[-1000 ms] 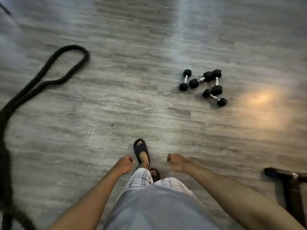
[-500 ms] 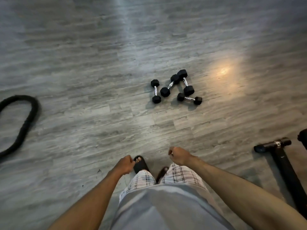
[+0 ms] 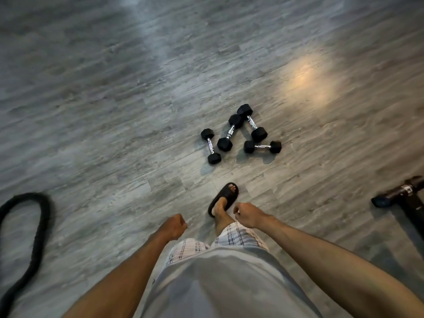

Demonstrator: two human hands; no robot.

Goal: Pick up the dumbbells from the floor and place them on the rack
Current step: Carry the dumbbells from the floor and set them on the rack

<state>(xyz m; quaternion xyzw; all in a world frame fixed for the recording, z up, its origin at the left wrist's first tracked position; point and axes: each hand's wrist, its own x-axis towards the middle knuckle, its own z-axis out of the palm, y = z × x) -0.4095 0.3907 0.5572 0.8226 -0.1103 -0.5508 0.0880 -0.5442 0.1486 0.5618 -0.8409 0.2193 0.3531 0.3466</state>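
Dumbbells: four black hex-ended dumbbells with bright metal handles lie in a tight cluster on the floor (image 3: 114, 115), ahead of the person and a little right of centre.
Left dumbbell (image 3: 211, 146): lies alone at the cluster's left edge, pointing roughly away from the person, near the next one but apart from it.
Second dumbbell (image 3: 230, 132): slants up to the right; its far head sits just beside the far head of the third.
Third dumbbell (image 3: 252, 122): slants down to the right, so the two form a peak.
Fourth dumbbell (image 3: 263, 147): lies crosswise nearest the person, its left head just beside the third's near head.
Left hand (image 3: 175, 227): curled into a fist, holding nothing, well short of the dumbbells.
Right hand (image 3: 249, 214): fingers curled in, also holding nothing, out in front of the plaid shorts (image 3: 238, 235).
Foot: one foot in a black slipper (image 3: 226, 196) is planted forward, between the hands and the cluster.
Rope (image 3: 43, 216): a thick black loop on the floor at far left.
Black bar (image 3: 399, 194): a dark tube-shaped piece of equipment at the right edge; what it belongs to is unclear.
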